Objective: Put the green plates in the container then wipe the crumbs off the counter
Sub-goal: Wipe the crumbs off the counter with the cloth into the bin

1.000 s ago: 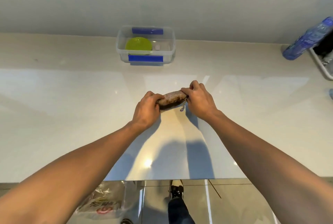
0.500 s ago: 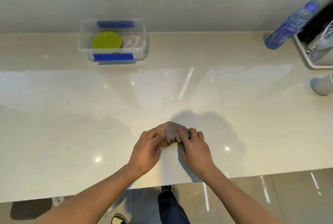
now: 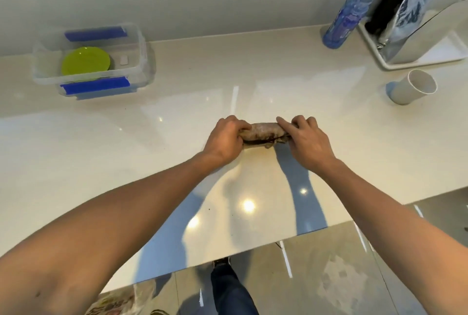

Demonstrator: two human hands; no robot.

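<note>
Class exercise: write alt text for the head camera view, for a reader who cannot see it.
Both hands, left hand and right hand, grip a rolled brown cloth on a glossy counter. Far left, green plates sit inside a clear container.

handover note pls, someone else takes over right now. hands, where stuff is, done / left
Left hand: grip closed on the left end of the rolled brown cloth.
Right hand: grip closed on the cloth's right end. The cloth is bunched into a roll between both hands, low on the counter, mid-width.
Green plates: inside the clear container at the back left, lid off. How many are stacked cannot be told.
Done: plates are in the container.
Left: wiping. A few dark specks show on the counter nearer the front edge; sweep those.
Blue bottle and white cup stand at the right, away from the cloth.
</note>
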